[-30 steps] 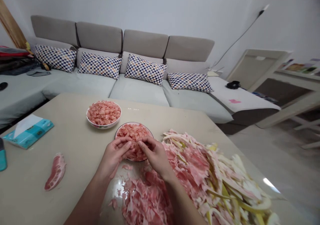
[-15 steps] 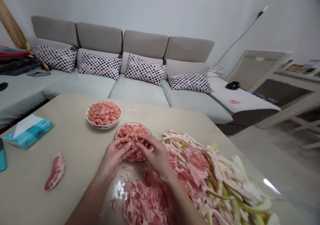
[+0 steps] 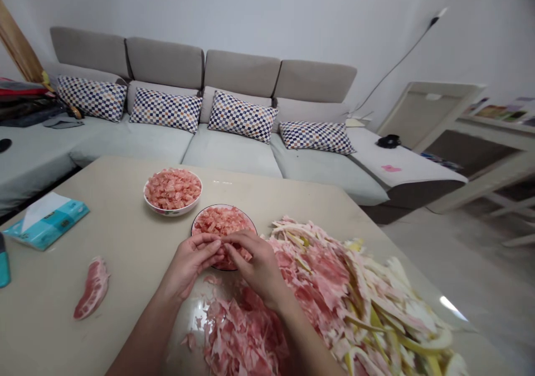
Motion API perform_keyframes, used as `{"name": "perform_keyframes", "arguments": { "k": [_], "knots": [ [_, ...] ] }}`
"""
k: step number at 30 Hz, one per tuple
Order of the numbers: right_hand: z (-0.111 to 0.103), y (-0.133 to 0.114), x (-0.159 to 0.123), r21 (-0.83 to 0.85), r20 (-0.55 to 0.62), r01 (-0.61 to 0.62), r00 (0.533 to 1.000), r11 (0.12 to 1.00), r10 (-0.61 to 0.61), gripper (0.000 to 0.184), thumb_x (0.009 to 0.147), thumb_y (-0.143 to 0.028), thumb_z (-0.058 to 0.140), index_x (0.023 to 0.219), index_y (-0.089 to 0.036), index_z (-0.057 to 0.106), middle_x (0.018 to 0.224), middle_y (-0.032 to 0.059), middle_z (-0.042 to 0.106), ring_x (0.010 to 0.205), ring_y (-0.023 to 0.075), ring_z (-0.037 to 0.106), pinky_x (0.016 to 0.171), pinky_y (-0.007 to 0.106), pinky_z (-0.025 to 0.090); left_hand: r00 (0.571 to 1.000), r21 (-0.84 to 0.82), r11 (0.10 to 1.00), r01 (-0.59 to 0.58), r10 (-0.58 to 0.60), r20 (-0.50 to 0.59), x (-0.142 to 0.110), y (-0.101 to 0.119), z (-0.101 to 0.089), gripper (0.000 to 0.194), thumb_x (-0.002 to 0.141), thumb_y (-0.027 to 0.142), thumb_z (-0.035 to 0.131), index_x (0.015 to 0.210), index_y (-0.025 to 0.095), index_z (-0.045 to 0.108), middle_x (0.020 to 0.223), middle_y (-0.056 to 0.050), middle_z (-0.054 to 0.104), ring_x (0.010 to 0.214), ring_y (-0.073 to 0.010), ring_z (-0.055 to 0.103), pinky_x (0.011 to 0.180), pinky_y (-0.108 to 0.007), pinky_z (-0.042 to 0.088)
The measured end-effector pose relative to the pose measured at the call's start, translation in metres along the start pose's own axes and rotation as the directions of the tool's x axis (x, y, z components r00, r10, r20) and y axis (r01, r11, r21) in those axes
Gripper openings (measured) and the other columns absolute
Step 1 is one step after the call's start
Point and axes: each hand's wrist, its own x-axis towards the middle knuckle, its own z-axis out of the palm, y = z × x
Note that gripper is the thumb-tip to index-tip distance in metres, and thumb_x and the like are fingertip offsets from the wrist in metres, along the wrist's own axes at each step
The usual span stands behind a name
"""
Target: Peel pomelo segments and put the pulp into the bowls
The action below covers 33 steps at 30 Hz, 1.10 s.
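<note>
Over the near rim of a dark-edged plate [image 3: 223, 220] of pink pomelo pulp, my two hands meet at the fingertips. My left hand [image 3: 194, 262] is closed in a pinch, palm turned inward. My right hand [image 3: 257, 264] pinches from the other side, its fingertips touching the left ones. Whatever small piece lies between them is hidden by the fingers. Beneath my right forearm spreads a heap of torn pink membrane [image 3: 244, 334]. Left of my hands, an unpeeled pomelo segment [image 3: 92, 288] lies on the table.
A white bowl [image 3: 173, 192] heaped with pulp stands behind the plate, to the left. Thick yellow-white rind strips [image 3: 388, 315] cover the table's right side. A blue tissue pack [image 3: 48, 220] lies at the left, near a teal-handled object [image 3: 4, 262]. The sofa [image 3: 232, 150] runs behind the table.
My right hand has come slightly lower and closer to the left, so the fingertips now meet. The bowl, plate, segment and heaps stay where they were.
</note>
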Motion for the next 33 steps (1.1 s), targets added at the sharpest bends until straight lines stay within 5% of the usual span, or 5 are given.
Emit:
{"name": "perform_keyframes", "arguments": {
  "k": [9, 20, 26, 33],
  "knots": [
    [0.003, 0.017, 0.003, 0.001, -0.109, -0.127, 0.986, 0.992, 0.127, 0.013, 0.085, -0.017, 0.059, 0.088, -0.022, 0.071, 0.09, 0.006, 0.072, 0.086, 0.0206, 0.067, 0.08, 0.035, 0.053, 0.998, -0.026, 0.999, 0.018, -0.019, -0.054, 0.002, -0.001, 0.002, 0.024, 0.07, 0.025, 0.081, 0.089, 0.012, 0.073, 0.081, -0.007, 0.072, 0.072, -0.0121, 0.068, 0.073, -0.021, 0.058],
    [0.006, 0.022, 0.002, 0.017, -0.07, -0.075, 0.995, 0.997, 0.076, 0.026, 0.088, -0.017, 0.056, 0.107, -0.026, 0.071, 0.113, 0.0073, 0.07, 0.107, 0.0214, 0.063, 0.096, 0.041, 0.048, 0.995, -0.05, 0.999, 0.005, -0.01, -0.099, 0.005, -0.005, 0.001, 0.02, 0.07, 0.02, 0.08, 0.088, 0.014, 0.073, 0.079, -0.006, 0.073, 0.072, -0.013, 0.069, 0.072, -0.022, 0.058],
    [0.004, 0.008, 0.004, 0.1, 0.056, -0.182, 0.983, 0.978, 0.177, 0.018, 0.084, -0.02, 0.065, 0.1, -0.023, 0.073, 0.097, 0.0051, 0.074, 0.091, 0.0197, 0.068, 0.083, 0.033, 0.052, 0.999, -0.002, 1.0, 0.019, -0.019, -0.034, 0.003, -0.005, 0.0, 0.027, 0.072, 0.027, 0.079, 0.093, 0.012, 0.072, 0.091, -0.009, 0.074, 0.075, -0.0124, 0.069, 0.075, -0.021, 0.057],
    [0.001, 0.01, 0.004, 0.103, 0.029, -0.234, 0.972, 0.967, 0.232, 0.012, 0.085, -0.021, 0.061, 0.085, -0.019, 0.073, 0.084, 0.0044, 0.074, 0.078, 0.0186, 0.068, 0.073, 0.029, 0.052, 1.0, 0.024, 1.0, 0.015, -0.014, -0.019, 0.002, -0.004, 0.001, 0.023, 0.072, 0.026, 0.079, 0.09, 0.013, 0.071, 0.088, -0.005, 0.071, 0.071, -0.0102, 0.067, 0.075, -0.021, 0.057]
  ]
}}
